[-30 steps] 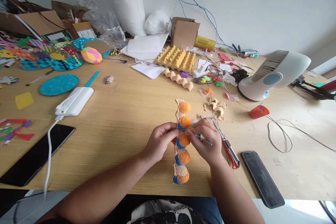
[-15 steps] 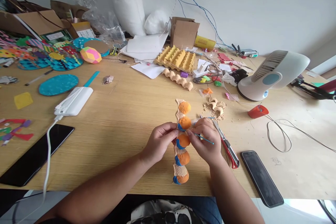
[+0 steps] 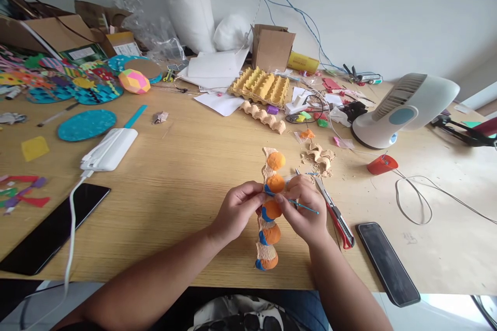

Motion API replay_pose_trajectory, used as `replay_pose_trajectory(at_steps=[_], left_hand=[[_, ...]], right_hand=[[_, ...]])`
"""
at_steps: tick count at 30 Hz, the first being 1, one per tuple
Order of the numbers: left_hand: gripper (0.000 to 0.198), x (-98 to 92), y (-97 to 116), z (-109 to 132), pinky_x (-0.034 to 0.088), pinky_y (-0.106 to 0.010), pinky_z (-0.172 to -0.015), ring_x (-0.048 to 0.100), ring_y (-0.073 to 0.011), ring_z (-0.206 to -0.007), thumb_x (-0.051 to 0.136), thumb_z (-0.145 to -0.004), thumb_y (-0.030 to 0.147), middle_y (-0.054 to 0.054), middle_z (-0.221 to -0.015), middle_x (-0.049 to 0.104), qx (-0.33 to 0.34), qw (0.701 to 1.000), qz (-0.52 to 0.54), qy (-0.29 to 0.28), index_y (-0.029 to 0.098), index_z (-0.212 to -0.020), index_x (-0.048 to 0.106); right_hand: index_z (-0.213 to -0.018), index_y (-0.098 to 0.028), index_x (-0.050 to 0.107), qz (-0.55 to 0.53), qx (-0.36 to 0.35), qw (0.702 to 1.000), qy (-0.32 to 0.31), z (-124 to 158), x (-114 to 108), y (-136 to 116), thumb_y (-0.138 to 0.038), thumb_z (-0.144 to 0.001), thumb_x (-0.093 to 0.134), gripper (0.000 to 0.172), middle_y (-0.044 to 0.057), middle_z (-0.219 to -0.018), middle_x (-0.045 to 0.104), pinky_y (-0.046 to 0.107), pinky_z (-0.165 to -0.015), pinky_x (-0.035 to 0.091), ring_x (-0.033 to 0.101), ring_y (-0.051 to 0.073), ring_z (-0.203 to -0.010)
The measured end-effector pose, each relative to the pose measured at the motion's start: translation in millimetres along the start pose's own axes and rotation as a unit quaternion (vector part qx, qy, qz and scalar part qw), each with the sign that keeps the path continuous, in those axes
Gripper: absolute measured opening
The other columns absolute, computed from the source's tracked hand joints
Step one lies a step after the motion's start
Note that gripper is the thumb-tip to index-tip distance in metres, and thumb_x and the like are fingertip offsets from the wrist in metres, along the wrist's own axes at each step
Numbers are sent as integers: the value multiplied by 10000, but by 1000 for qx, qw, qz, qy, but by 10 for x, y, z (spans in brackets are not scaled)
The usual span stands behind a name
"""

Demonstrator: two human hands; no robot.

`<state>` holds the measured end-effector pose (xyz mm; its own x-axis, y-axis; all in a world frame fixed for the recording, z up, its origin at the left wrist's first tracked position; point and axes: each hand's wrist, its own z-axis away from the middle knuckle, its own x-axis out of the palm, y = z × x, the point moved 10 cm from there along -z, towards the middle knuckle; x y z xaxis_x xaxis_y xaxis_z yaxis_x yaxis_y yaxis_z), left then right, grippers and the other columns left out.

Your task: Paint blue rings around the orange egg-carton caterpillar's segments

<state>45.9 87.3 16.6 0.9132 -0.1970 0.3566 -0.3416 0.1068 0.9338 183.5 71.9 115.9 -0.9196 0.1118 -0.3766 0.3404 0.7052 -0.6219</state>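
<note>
A strip of egg carton stands lengthwise before me, its bumps covered with orange clay and, on several, blue clay along the lower left side. My left hand pinches the strip's left edge near its middle, thumb on top. In my right hand, closed at the strip's right side, is a thin blue stick with a small knob at its outer end. Its inner end reaches over the strip between two bumps, close to my left thumb.
Right of my hand lie a red utility knife and a phone. Beyond are carton scraps, a yellow egg tray, a red cup and a white fan. A power bank and black tablet lie left.
The upper end of the strip has tilted slightly right. The blue stick has shifted a little to the right, and more of it shows across the strip.
</note>
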Motion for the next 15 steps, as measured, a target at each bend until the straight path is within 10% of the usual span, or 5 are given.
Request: replay_pose_trajectory(at_steps=[15], left_hand=[[177,22,85,11,491,-244,-616,580,-144,-696,720,-893,325,-21,-759,637,8,999,-39,2,158,-860,768]], right_hand=[[-730,-232,585,-20,37,999,12,4,-11,66,-170,-914,705,228,-11,-680,590,358,-664,450,570,172,-666]])
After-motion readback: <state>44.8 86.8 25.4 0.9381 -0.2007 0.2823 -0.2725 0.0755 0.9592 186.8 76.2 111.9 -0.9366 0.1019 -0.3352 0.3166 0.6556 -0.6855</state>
